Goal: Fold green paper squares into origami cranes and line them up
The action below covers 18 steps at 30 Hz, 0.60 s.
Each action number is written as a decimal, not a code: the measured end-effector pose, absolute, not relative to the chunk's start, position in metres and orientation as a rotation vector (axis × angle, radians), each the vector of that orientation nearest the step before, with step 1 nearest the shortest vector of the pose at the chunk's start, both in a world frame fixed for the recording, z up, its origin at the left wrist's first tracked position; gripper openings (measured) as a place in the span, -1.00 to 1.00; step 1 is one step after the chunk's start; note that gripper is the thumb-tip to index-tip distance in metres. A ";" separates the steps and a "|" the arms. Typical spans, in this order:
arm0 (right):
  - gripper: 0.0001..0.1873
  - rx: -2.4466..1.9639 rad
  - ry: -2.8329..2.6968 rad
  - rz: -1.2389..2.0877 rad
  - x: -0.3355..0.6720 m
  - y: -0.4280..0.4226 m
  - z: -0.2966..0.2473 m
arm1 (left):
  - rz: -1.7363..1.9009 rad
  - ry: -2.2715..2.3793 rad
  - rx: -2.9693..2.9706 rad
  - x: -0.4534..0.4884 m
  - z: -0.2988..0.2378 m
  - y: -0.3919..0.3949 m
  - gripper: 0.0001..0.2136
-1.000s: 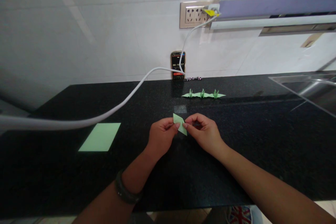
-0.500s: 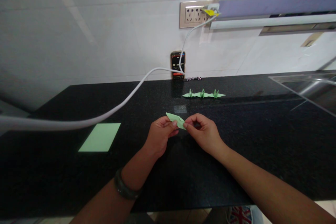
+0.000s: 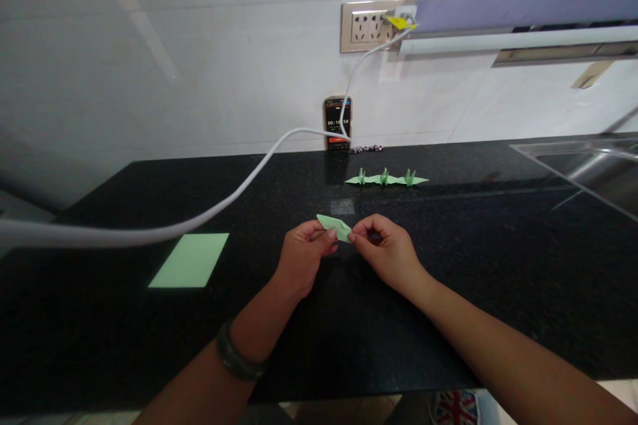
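A small folded piece of light green paper is held up over the dark counter between both hands. My left hand is closed on its left and lower part, thumb on the near face. At its right corner my right hand pinches the paper between thumb and index finger. Farther back, three folded green paper cranes stand side by side in a row, their wings touching or overlapping. A flat stack or sheet of green paper lies on the counter to the left of my left hand.
A phone showing a timer leans on the tiled wall, with a beaded string beside it. A white cable runs from the socket across the left foreground. A metal sink is at the right.
The folded paper has tilted slightly and its right end has risen a little, with both hands still on it. The cranes and the flat paper stay where they were.
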State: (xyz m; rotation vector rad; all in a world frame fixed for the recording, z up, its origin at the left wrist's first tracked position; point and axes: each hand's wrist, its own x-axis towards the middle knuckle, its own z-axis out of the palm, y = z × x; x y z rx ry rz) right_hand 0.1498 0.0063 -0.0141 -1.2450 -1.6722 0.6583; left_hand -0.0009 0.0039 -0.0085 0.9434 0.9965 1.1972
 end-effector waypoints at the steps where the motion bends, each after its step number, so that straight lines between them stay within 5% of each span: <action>1: -0.95 -1.241 -1.680 0.656 0.150 0.006 -0.014 | 1.198 0.997 0.946 -0.001 -0.009 0.004 -0.81; 18: -0.91 -1.190 -1.715 0.681 0.149 0.006 -0.014 | 1.209 1.036 1.016 0.001 -0.008 0.003 -0.78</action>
